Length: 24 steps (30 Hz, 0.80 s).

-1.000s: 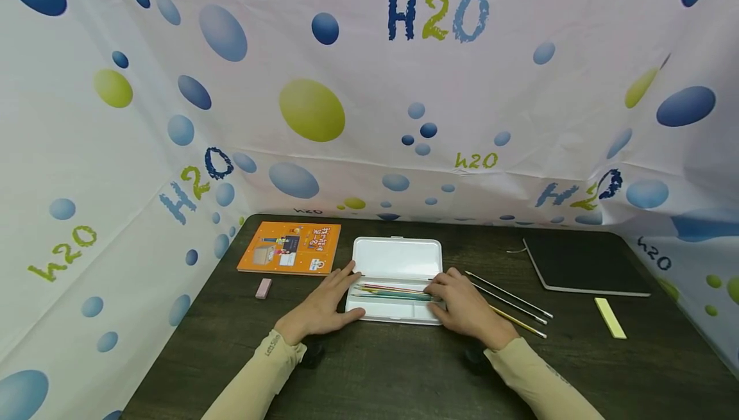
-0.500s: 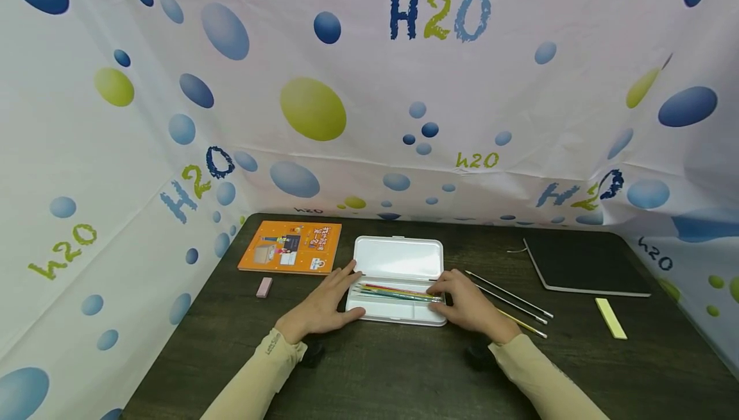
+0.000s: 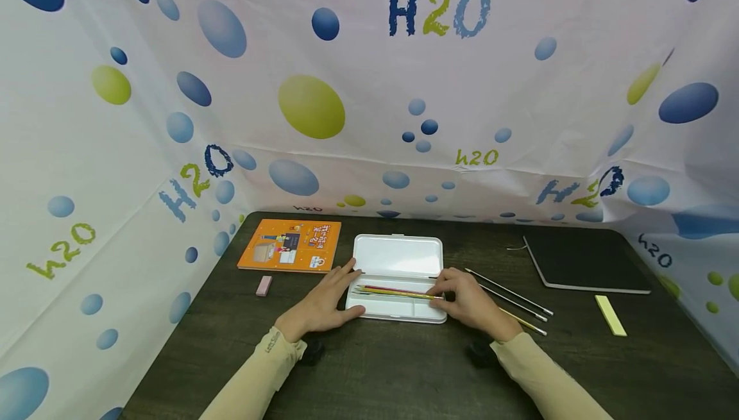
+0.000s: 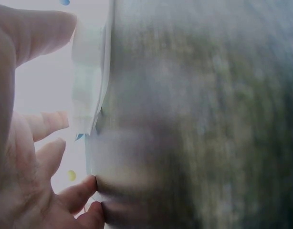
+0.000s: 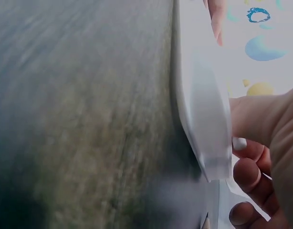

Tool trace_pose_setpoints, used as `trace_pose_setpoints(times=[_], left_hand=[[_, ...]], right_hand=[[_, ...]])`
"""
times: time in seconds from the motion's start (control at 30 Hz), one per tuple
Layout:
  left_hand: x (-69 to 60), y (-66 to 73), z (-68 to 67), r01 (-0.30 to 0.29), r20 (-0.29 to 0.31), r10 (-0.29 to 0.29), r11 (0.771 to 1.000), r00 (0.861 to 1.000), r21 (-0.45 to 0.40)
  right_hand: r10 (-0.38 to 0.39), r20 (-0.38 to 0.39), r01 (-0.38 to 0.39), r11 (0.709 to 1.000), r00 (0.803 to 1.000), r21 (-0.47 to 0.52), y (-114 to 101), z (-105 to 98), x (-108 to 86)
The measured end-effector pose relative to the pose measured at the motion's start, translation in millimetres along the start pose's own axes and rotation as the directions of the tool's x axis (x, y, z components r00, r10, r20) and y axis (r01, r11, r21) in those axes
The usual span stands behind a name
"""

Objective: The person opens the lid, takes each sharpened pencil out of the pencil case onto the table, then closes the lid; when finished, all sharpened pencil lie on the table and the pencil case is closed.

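An open white pencil case lies on the dark table with its lid tipped back. Several coloured pencils lie lengthwise in its long compartment. My right hand is at the case's right end, thumb and fingers pinching the pencils' right ends. In the right wrist view a white pencil end shows between thumb and fingers. My left hand rests at the case's left end, fingers spread and fairly straight, thumb along the near left corner. The left wrist view shows its thumb touching the case's edge.
Right of the case lie three loose pencils, a yellow strip and a black notebook. On the left are an orange book and a pink eraser. A printed sheet hangs round the table's back and sides.
My right hand has shifted slightly right, its fingers drawing in at the pencils' right ends. The pencils in the case now lie in a tighter bundle. My left hand has stayed put.
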<state>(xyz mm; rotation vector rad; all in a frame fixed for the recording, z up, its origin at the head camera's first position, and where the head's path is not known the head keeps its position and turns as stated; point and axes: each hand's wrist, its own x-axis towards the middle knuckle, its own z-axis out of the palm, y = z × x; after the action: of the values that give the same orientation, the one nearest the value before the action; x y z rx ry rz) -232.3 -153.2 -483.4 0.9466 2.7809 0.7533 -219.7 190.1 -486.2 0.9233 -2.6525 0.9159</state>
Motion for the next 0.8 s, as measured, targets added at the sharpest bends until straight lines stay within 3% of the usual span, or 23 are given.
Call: trace_pose_setpoints(times=[0.23, 0.4, 0.6, 0.8], left_hand=[[0.4, -1.2, 1.0, 0.006, 0.003, -0.006, 1.0, 1.0, 0.007], [0.8, -2.3, 1.8, 0.003, -0.002, -0.003, 1.0, 1.0, 0.008], [0.5, -1.2, 1.1, 0.004, -0.007, -0.004, 1.0, 1.0, -0.006], [-0.2, -1.4, 1.6, 0.009, 0.001, -0.009, 1.0, 1.0, 0.003]], right_hand=[[-0.011, -0.056, 0.012, 1.0, 0.998, 0.018, 2, -4, -6.7], [0.049, -0.086, -0.043, 0.997, 0.995, 0.069, 5, -11, -17.1], [0.104, -0.123, -0.094, 0.992, 0.987, 0.086, 10, -21, -35.3], [0.102, -0.178, -0.094, 0.994, 0.979, 0.053, 15, -37, -58.6]])
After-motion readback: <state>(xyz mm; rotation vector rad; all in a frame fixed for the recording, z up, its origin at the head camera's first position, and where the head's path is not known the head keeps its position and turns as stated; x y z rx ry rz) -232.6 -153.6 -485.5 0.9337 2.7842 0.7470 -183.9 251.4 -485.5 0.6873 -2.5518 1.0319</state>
